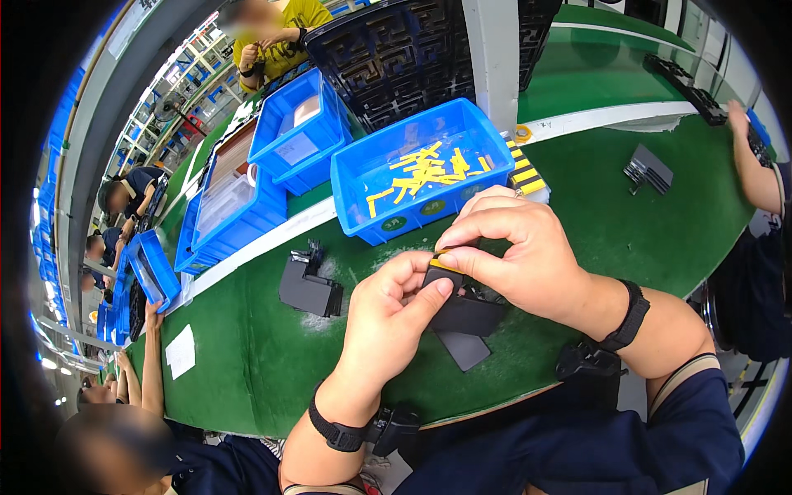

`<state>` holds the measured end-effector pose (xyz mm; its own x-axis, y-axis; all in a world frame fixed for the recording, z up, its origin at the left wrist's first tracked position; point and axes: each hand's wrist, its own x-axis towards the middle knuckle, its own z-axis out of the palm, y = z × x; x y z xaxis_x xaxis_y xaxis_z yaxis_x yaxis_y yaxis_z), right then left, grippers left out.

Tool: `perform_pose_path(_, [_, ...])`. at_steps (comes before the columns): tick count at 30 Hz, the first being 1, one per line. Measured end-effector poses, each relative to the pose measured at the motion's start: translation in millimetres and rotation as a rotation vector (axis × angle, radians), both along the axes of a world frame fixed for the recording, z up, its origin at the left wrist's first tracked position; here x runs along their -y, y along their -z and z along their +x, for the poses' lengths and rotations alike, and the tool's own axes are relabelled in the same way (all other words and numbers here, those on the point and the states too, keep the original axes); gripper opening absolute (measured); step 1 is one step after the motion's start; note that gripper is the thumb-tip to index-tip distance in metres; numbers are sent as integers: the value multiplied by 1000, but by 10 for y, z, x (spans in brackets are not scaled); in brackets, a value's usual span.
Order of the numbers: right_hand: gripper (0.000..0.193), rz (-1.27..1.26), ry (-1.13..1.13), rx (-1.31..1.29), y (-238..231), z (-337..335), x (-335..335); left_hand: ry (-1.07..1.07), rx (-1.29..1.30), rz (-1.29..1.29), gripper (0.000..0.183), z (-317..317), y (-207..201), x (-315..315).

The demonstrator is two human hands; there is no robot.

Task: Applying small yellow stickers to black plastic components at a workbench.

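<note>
Near the front of the green table, my left hand (381, 313) grips a small black flat piece (444, 275) between thumb and fingers. A short yellow strip (448, 260) lies along the top edge of that piece. My right hand (521, 252) pinches at this strip, its thumb on the yellow; the fingertips of both hands almost meet. Below them, dark flat plates (464, 351) lie overlapping on the table, partly covered by my hands. Just beyond is a blue bin (386, 233) holding many loose yellow strips (429, 169).
A stack of black plates (307, 285) sits left of my hands; another stack (650, 169) lies at the far right. More blue bins (285, 165) stand back left, near a black patterned tray (396, 62). Co-workers sit along the left, and a person's arm (755, 165) reaches in at right.
</note>
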<state>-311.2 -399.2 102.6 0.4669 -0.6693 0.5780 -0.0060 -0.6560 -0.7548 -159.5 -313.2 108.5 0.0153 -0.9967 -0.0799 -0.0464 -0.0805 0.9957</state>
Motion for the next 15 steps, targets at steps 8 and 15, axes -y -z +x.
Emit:
perform_pose_path(8, [7, -87, -13, 16, 8, 1, 28, -6, -15, -18, 18, -7, 11, 5])
perform_pose_path(15, [7, -177, 15, -20, 15, 43, 47, -32, -37, -68, 18, -13, 31, 7])
